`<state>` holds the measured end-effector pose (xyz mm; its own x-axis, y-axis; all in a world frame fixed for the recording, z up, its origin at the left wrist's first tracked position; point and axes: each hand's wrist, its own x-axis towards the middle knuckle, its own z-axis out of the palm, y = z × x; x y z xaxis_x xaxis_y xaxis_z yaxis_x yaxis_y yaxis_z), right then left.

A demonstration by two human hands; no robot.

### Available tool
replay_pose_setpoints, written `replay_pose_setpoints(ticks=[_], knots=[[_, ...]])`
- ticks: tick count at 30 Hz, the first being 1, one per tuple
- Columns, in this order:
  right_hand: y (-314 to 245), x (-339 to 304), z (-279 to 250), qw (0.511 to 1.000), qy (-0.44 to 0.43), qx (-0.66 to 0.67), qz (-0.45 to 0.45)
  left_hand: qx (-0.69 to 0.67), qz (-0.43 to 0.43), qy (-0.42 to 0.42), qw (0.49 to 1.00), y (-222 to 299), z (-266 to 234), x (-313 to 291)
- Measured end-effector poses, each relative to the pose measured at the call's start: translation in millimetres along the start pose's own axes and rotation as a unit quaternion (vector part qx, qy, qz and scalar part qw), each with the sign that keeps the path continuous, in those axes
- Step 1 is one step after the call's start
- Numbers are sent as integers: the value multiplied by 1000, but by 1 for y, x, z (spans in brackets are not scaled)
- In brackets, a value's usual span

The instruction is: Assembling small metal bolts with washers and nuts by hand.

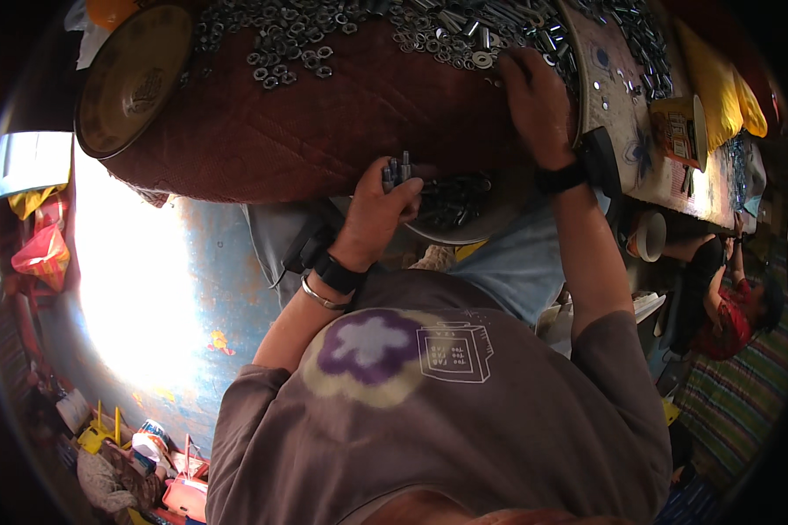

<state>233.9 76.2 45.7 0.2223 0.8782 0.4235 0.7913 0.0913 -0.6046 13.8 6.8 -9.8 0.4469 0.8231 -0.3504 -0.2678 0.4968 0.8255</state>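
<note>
My left hand (378, 210) is closed around several metal bolts (405, 163), with their threaded ends sticking up past the thumb and fingers. Below the table edge and just right of that hand, a round metal basin (460, 234) holds dark metal pieces, perhaps assembled bolts. My right hand (538, 105) reaches to the far right of the cloth, fingers apart and bent down at the edge of a pile of washers (438, 54) and short metal sleeves (485, 37). Its fingertips are in shadow, and I see nothing held in them. Hex nuts (291, 63) lie heaped at the far left.
A dark red cloth (324, 122) covers the work surface. A round patterned tray (136, 83) leans at its left. At right, a patterned table (622, 114) carries more metal parts, a paper cup (678, 131) and a yellow bag (718, 83). A person in red (735, 319) sits beyond.
</note>
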Motion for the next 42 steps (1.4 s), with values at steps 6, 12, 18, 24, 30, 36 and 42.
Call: replay_pose_setpoints(ticks=[6, 12, 18, 24, 30, 36, 42], knots=[[9, 24, 19, 989, -46, -143, -8, -41, -5, -28, 999, 4, 0, -2], [8, 28, 15, 993, -81, -53, 71, -56, -19, -20, 998, 11, -3, -3], [-13, -3, 13, 997, -58, -26, -34, -39, 1, 2, 999, 15, -8, -6], [-45, -32, 16, 983, -143, 45, -107, -62, 17, 36, 997, 26, -6, -6], [-59, -53, 18, 958, -240, 43, -149, -81, 74, 96, 989, 33, -2, 2], [-63, -55, 18, 957, -244, 73, -141, -50, 105, 119, 986, 33, 0, 10], [-63, -44, 9, 955, -239, 98, -147, -43, 84, 89, 992, 40, 5, 16]])
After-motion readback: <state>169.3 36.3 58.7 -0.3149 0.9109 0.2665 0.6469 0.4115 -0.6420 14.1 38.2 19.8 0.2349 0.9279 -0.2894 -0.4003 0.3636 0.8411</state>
